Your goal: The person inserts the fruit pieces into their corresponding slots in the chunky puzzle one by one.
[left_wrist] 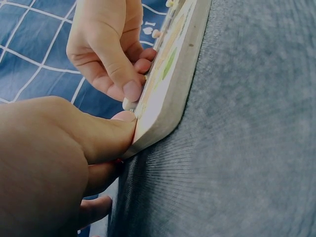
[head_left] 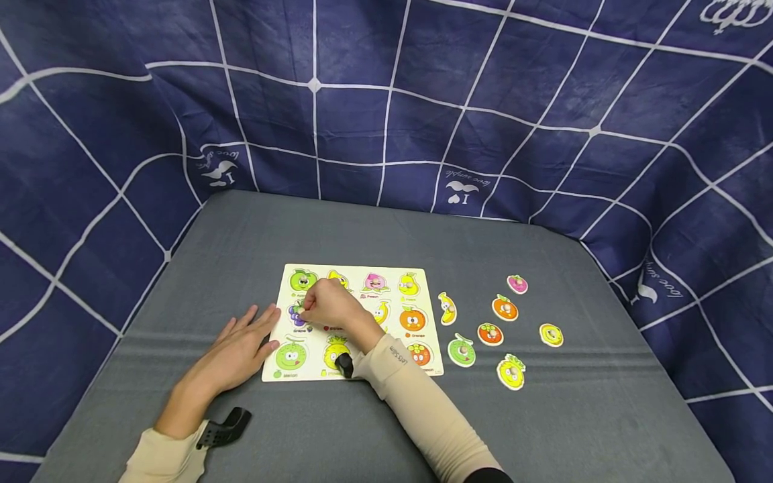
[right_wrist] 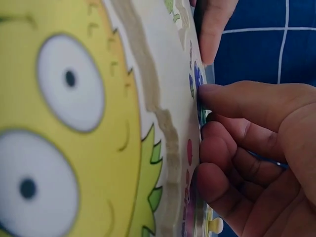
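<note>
A white wooden fruit puzzle board (head_left: pixel 356 274) lies on the grey table. My right hand (head_left: pixel 332 305) reaches over its left half, with thumb and fingertips pinching the grape puzzle piece (head_left: pixel 296 314) at the grape picture. In the right wrist view the purple-blue grape piece (right_wrist: pixel 199 89) shows beside the thumb, its knob hidden by the fingers. My left hand (head_left: pixel 238 349) lies palm down at the board's left edge, fingers extended. In the left wrist view its thumb (left_wrist: pixel 111 133) touches the board's corner.
Right of the board lie several loose pieces: a banana (head_left: pixel 447 309), an orange (head_left: pixel 504 308), a red tomato-like fruit (head_left: pixel 490 334), a green melon (head_left: pixel 461 351), a pineapple (head_left: pixel 512 372), a round yellow piece (head_left: pixel 551 335) and a pink one (head_left: pixel 517 284). Blue checked cloth (head_left: pixel 374 121) surrounds the table.
</note>
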`<state>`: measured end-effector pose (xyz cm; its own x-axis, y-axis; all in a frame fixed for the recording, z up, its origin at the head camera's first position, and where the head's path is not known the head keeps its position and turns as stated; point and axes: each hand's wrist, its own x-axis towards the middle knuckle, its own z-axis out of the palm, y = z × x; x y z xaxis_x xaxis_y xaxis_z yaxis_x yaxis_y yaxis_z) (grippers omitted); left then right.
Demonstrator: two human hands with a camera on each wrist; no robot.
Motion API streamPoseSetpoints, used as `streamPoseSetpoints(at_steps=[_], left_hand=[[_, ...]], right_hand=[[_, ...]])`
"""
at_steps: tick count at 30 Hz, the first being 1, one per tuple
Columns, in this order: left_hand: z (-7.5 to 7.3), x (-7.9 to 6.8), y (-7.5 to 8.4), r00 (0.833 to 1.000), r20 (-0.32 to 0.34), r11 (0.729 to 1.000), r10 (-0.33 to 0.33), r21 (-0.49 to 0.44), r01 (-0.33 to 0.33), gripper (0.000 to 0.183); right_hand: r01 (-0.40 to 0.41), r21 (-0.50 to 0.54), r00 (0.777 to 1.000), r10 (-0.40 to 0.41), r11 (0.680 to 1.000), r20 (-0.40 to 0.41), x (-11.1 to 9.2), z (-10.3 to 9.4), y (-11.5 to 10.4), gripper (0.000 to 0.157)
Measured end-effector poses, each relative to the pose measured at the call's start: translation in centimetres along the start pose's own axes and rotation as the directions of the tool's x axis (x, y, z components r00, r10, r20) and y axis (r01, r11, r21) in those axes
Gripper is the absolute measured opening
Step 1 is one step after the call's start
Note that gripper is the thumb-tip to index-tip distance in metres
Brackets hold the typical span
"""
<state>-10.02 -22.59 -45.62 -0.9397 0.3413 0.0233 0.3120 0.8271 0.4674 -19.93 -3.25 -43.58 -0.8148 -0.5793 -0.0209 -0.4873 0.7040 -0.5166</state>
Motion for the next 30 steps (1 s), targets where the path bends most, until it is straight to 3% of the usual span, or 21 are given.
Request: streamPoseSetpoints(at_steps=[6, 14, 25, 30], left_hand=[[0.0, 0.0, 0.1, 1.0, 0.001, 1.0, 0.003, 0.001, -0.003, 0.058], [-0.1, 0.0, 0.1, 1.0, -0.008, 1.0, 0.008, 0.005, -0.008, 0.057], [0.0, 0.0, 0.0, 1.0, -0.008, 1.0, 0.008, 0.009, -0.008, 0.058], [0.0, 0.0, 0.0, 1.0, -0.008, 1.0, 0.011, 0.005, -0.011, 0.058]], right_hand=[[-0.015, 0.018, 1.0, 0.015, 1.0, 0.0, -0.2, -0.2, 0.1, 0.014], [0.066, 0.053, 0.995, -0.061, 0.996, -0.08, -1.0, -1.3, 0.8, 0.017], [0.029, 0.206, 0.995, -0.009, 0.978, -0.095, -2.3, -2.7, 1.9, 0.013], [0.033, 0.203, 0.991, -0.005, 0.979, -0.136, -2.8, -3.9, 2.6, 0.013]])
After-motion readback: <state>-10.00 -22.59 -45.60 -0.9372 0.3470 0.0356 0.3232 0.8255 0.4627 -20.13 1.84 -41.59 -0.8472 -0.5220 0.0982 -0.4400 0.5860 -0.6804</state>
